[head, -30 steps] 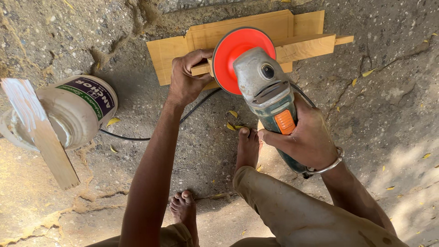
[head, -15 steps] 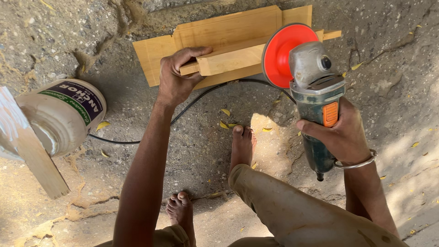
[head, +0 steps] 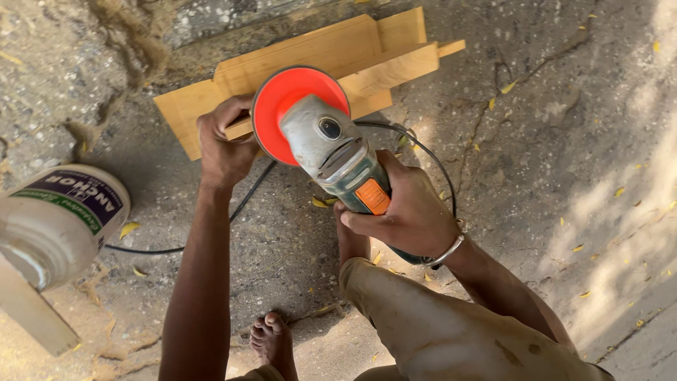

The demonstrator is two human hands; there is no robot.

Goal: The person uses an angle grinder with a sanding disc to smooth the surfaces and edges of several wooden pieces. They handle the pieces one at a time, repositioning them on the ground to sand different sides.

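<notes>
Head view: grinder (head: 331, 152) held over a wooden piece (head: 310, 70) on the ground.
Right hand (head: 402, 212) grips the grinder's body; left hand (head: 226, 144), just beside its orange disc (head: 282, 99), clamps the wood, which looks partly smoothed. White tub (head: 60, 222) sits well left.

wooden boards (head: 331, 53): pale, bare, matt wood | grinder (head: 331, 152): dull grey metal head, matt orange disc guard, plastic body | ground (head: 564, 141): rough, cracked concrete, dusted | tub (head: 56, 226): smooth white plastic, paper-labelled | bangle (head: 448, 250): shiny metal | cable (head: 247, 194): black, matt
</notes>
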